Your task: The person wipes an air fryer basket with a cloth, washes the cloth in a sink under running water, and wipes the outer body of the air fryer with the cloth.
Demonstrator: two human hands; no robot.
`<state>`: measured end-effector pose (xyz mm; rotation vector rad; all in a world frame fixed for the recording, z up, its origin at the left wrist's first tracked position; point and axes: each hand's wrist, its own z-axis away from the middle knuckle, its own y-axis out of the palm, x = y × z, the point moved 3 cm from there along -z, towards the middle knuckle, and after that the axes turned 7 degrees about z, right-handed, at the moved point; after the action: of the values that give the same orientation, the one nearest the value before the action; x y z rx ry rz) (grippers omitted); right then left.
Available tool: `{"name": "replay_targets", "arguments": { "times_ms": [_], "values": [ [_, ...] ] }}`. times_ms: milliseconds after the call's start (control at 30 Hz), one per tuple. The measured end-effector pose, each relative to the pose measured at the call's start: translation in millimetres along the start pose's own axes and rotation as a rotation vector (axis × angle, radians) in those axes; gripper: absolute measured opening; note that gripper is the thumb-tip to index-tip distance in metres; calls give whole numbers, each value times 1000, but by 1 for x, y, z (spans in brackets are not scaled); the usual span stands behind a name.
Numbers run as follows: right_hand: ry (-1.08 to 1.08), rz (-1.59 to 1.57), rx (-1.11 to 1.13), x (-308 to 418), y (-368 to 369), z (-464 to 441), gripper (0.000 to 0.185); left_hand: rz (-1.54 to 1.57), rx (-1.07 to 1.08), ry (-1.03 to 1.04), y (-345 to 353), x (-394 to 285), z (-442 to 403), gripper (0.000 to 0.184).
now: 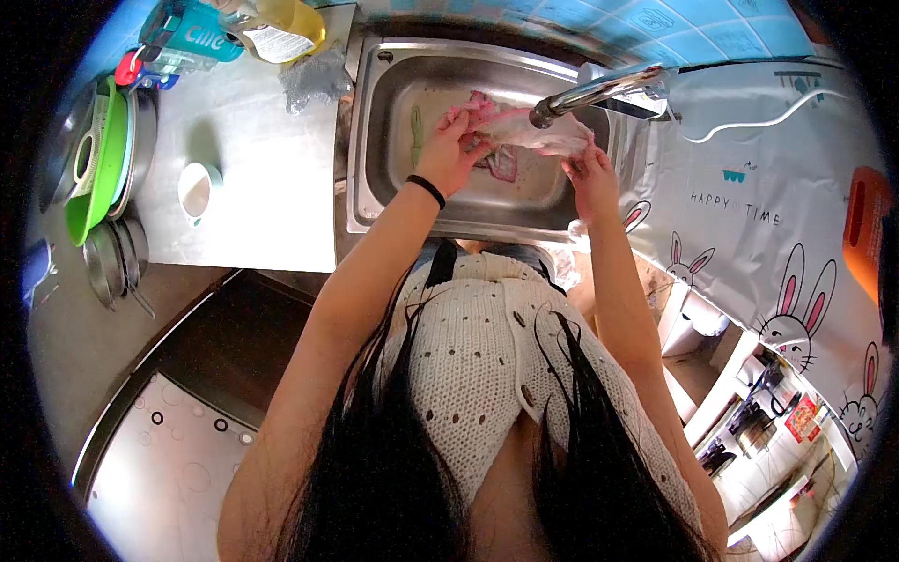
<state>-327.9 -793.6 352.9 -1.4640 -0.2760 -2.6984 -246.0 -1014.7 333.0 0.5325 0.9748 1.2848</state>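
Observation:
A pink and whitish wet cloth (534, 129) is stretched between my two hands above the metal sink (384, 178), just under the faucet (599, 91). My left hand (453, 155), with a black band at its wrist, is closed on the cloth's left part. At the cloth's right end, my right hand (592, 178) pinches its edge. Below the cloth, a dark pink bunched piece (502, 165) lies in the basin; whether it belongs to the same cloth cannot be told. A thin green item (417, 134) lies at the basin's left side.
On the left counter (262, 187) stand a white mug (199, 190), a teal bottle (201, 37) and a yellow bottle (281, 33). Green basin (108, 164) and pans are at far left. A white cable (758, 125) crosses the rabbit-print cover (740, 253); an orange container (866, 229) is at far right.

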Motion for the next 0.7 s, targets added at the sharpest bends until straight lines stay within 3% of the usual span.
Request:
{"name": "replay_targets", "arguments": {
  "times_ms": [267, 400, 700],
  "values": [
    [39, -285, 60, 39, 1, 25, 33, 52, -119, -168, -8, 16, -12, 16],
    [-33, -242, 175, 52, 0, 31, 34, 98, -151, -149, 2, 26, -17, 24],
    [-28, -303, 148, 58, -1, 33, 36, 347, 35, -360, 23, 30, -3, 32]
  ]
}}
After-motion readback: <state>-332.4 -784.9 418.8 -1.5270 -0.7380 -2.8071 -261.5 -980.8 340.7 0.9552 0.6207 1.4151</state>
